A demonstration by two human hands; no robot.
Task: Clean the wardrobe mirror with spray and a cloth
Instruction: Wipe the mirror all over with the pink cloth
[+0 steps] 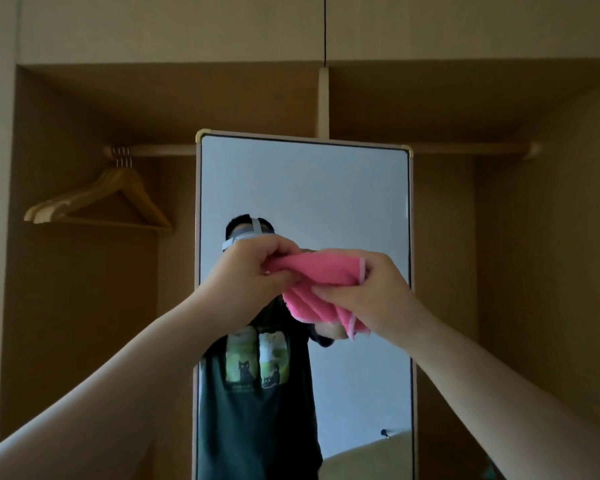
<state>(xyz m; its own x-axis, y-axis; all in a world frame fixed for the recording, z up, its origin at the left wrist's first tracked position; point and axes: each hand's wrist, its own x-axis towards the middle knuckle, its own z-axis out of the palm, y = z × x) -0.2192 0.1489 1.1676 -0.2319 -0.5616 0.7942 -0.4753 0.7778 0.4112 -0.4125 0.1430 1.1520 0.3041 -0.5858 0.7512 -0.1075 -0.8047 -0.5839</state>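
Note:
A tall wardrobe mirror (305, 188) with a pale frame stands upright in the middle of the head view. In front of it I hold a pink cloth (321, 271) at about chest height, folded and bunched between both hands. My left hand (257, 268) pinches the cloth's left end with curled fingers. My right hand (368, 289) grips its right side, with the thumb across the folds. The mirror reflects a person in a dark green shirt. No spray bottle is in view.
The mirror stands inside an open wooden wardrobe (84, 105). Several wooden hangers (101, 199) hang on the rail at the left. A vertical divider (323, 102) rises behind the mirror's top. The right compartment's rail (471, 147) is bare.

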